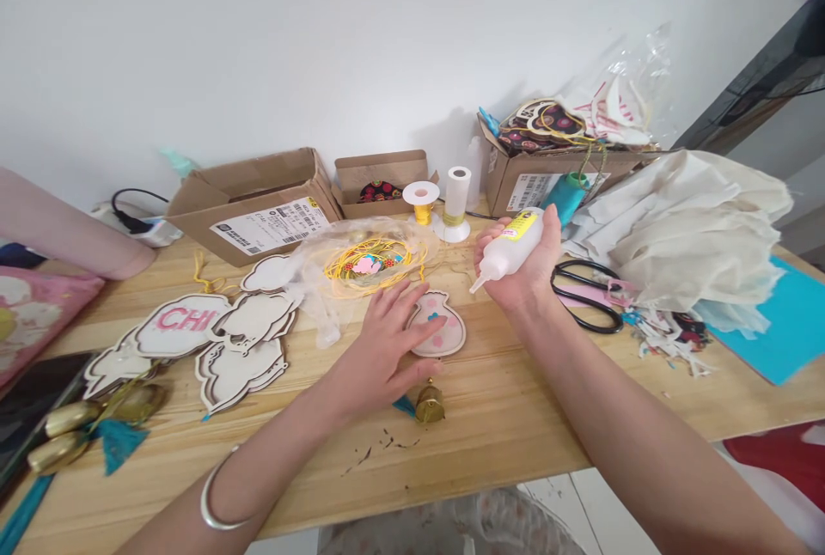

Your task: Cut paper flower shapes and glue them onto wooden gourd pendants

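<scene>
Soft, bright light of unseen source spreads fairly evenly around the right hand (536, 273) and its grip. Beyond the grip, the pale wall (309, 39) takes faint, soft-edged shadows. Small glints catch the plastic bag (654, 48) beyond and right of it, and the bracelet (205, 502) nearer, far left. Fine print on the label (274, 224) beyond-left looks soft. Wide-angle stretching slants the pink roll (70, 224) farthest left; the far-right upper corner darkens.
</scene>
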`<state>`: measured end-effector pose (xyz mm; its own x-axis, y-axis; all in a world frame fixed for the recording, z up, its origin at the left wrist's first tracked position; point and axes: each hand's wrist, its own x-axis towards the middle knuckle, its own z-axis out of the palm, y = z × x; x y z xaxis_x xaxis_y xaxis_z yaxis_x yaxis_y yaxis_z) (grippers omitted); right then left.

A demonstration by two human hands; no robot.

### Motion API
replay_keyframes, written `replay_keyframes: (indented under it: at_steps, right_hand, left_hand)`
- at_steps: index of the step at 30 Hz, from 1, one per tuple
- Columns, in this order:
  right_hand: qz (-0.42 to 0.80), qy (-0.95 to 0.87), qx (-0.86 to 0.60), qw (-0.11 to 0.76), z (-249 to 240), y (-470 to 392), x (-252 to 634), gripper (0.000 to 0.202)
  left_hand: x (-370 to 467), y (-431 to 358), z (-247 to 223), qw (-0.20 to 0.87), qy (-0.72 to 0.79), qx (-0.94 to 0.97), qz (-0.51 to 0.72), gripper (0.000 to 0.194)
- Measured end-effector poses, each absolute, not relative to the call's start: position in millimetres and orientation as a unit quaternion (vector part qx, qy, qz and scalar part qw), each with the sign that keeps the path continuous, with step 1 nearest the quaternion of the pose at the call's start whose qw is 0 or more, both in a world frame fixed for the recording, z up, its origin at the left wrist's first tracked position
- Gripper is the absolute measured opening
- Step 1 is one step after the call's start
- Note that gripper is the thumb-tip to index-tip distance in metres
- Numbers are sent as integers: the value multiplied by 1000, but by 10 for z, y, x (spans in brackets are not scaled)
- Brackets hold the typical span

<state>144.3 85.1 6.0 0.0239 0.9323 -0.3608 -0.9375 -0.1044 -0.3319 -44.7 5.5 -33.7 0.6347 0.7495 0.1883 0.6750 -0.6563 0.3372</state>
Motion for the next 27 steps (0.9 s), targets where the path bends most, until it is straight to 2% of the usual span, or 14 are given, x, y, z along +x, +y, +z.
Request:
replay_keyframes:
  at_steps: [6, 16, 24, 27]
  right_hand:
    - [701, -6, -239, 672, 33, 873, 1454, 46]
    - [700, 16, -245, 671, 46, 867, 1449, 45]
    - [699, 30, -257, 666, 85, 856, 1434, 46]
    - [709, 33, -265, 653, 64, 865, 1431, 47]
  left_hand:
    - [-364, -8, -358, 100, 395, 905, 121, 50]
    - [-355, -13, -355, 104, 414, 899, 92, 47]
    - [-475, 79, -274, 116, 430, 876, 187, 41]
    - [-539, 115, -280, 116, 431, 878, 174, 39]
